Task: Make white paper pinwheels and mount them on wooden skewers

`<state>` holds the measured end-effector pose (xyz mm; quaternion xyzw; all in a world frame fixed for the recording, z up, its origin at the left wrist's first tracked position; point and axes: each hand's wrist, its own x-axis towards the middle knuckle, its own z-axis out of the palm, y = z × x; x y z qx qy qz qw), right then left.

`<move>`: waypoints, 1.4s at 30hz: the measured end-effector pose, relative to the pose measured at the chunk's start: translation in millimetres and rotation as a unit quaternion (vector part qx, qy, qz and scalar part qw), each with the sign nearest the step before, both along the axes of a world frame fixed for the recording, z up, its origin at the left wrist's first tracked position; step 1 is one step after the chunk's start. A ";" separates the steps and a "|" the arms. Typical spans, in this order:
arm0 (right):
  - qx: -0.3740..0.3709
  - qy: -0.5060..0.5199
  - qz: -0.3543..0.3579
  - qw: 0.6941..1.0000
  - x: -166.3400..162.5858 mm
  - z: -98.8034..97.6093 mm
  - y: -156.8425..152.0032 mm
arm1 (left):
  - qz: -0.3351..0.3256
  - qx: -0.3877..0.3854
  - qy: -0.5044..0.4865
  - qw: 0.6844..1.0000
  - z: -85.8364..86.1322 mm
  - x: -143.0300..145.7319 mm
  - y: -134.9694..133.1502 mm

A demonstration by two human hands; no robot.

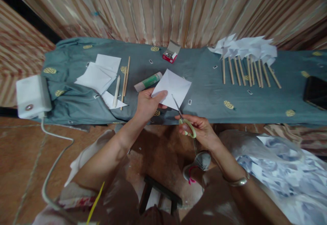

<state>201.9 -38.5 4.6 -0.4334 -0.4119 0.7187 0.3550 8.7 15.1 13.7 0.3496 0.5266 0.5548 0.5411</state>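
A: Right, starting far to the left of the left hand's fingers: what is lying there?
B: A white box [32, 95] with a cable is sitting at the edge of the blue cloth [204, 92]. Nearer the fingers, loose paper sheets [98, 76], wooden sticks [125, 78] and a glue stick [148, 81] are lying just beyond the fingertips.
A: Left hand?
B: The left hand [146, 105] is pinching the paper square [175, 87] by its lower-left corner, thumb on top, other fingers underneath. It is holding the sheet above the cloth.
A: Right hand?
B: The right hand [201, 133] is gripping the scissors [182, 119], fingers threaded through the green loops. The blades are pointing up from the fingers, tips overlapping the sheet's lower edge and looking nearly closed.
A: Beyond and right of those fingers?
B: A red box [171, 54] is standing open beyond the sheet. Paper pinwheels [247, 53] are lying in a row well to the right, and a dark phone [315, 92] is resting farthest right.
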 end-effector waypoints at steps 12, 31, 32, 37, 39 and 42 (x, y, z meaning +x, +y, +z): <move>0.016 -0.020 -0.005 1.000 -1.4 -1.2 -0.4 | 0.000 -0.001 0.004 1.000 -1.6 -0.1 0.8; -0.001 -0.016 0.025 1.000 -0.4 3.0 -1.2 | 0.012 -0.010 0.016 1.000 -0.9 -1.2 0.3; -0.002 -0.015 0.033 0.999 0.8 3.8 -1.5 | 0.016 -0.007 0.017 1.000 -0.1 -2.3 0.6; 0.001 -0.039 0.068 0.997 13.3 9.4 -0.2 | 0.029 0.007 0.011 1.000 8.7 -10.3 4.2; 0.017 -0.047 0.070 0.996 21.0 12.0 2.9 | 0.034 0.011 0.004 0.999 10.8 -12.4 5.3; 0.058 -0.066 0.026 0.996 32.7 13.3 10.9 | 0.029 0.001 0.001 1.000 9.5 -12.3 5.0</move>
